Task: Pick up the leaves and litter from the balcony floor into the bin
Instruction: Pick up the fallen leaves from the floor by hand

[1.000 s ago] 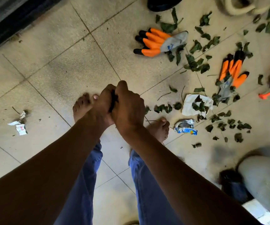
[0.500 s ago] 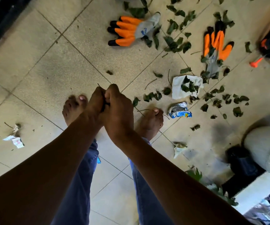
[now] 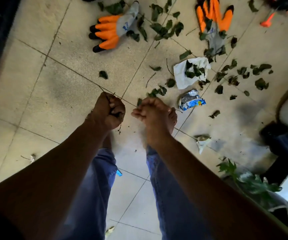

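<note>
The left hand is a closed fist gripping dark leaf scraps and thin stems that poke out of it. Just right of it, apart, the right hand is loosely curled and blurred; whether it holds anything I cannot tell. Farther right, dark green leaves scatter the tiled floor, some lying on a white paper beside a crumpled wrapper. Farthest, two orange gloves.

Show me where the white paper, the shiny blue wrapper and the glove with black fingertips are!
white paper (image 3: 181, 78), head view, bare lower left part.
shiny blue wrapper (image 3: 190, 100), head view, crumpled middle.
glove with black fingertips (image 3: 110, 31), head view, orange palm.
</note>
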`<state>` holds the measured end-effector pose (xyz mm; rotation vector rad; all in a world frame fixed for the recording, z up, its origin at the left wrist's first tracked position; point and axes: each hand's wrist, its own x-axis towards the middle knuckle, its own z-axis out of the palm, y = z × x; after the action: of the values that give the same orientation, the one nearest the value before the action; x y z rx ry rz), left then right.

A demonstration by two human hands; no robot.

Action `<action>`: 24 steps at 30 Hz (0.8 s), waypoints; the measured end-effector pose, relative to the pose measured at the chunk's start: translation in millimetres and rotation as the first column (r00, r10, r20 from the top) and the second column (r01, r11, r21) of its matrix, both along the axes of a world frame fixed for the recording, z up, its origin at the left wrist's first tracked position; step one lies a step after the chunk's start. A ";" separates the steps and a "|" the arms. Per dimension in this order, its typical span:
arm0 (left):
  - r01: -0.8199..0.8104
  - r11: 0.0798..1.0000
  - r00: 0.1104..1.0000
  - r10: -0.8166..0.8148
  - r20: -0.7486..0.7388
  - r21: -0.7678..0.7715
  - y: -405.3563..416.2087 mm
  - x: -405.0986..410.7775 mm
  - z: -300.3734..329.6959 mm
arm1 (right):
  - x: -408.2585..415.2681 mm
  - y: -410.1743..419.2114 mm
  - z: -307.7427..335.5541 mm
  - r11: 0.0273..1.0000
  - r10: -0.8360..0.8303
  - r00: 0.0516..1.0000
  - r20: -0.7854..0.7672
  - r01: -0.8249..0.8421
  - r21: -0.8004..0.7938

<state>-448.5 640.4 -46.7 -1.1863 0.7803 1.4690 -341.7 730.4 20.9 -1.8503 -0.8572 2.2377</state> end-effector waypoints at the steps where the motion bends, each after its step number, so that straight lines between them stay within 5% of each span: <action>1: 0.014 1.000 1.000 -0.014 0.016 -0.021 1.9 1.9 4.3 | 8.2 7.8 -15.9 0.999 0.035 0.996 0.076 -0.036 0.016; 3: 0.053 0.998 0.999 -0.052 0.012 -0.033 -1.3 2.3 4.7 | 28.6 19.1 -50.7 0.907 0.318 0.882 0.347 -0.389 0.158; 5: 0.087 0.996 0.996 -0.087 0.005 -0.032 -5.0 3.3 3.6 | 46.4 26.7 -73.0 0.585 0.531 0.530 0.661 -0.794 0.167; 9: 0.183 0.983 0.983 -0.183 0.000 -0.031 -7.8 2.1 2.5 | 69.4 44.6 -108.8 0.026 0.513 0.188 0.838 -0.979 0.203; 11: 0.233 0.972 0.972 -0.234 -0.008 -0.040 -12.7 -1.4 -0.6 | 75.8 53.7 -125.4 -0.159 0.444 0.069 0.894 -0.975 0.154; 18: 0.225 0.974 0.974 -0.225 -0.012 -0.014 -26.8 -8.1 -7.5 | 79.1 61.9 -144.4 -0.386 0.499 -0.057 0.865 -0.908 0.163; 24: 0.209 0.978 0.978 -0.209 0.012 -0.015 -30.3 0.8 -14.7 | 70.3 73.7 -140.2 -0.274 0.556 0.056 0.829 -0.929 0.247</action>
<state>-447.7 610.0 -61.4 -1.0882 0.8839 1.2843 -271.4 804.1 -119.3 -1.0593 -3.3686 0.7483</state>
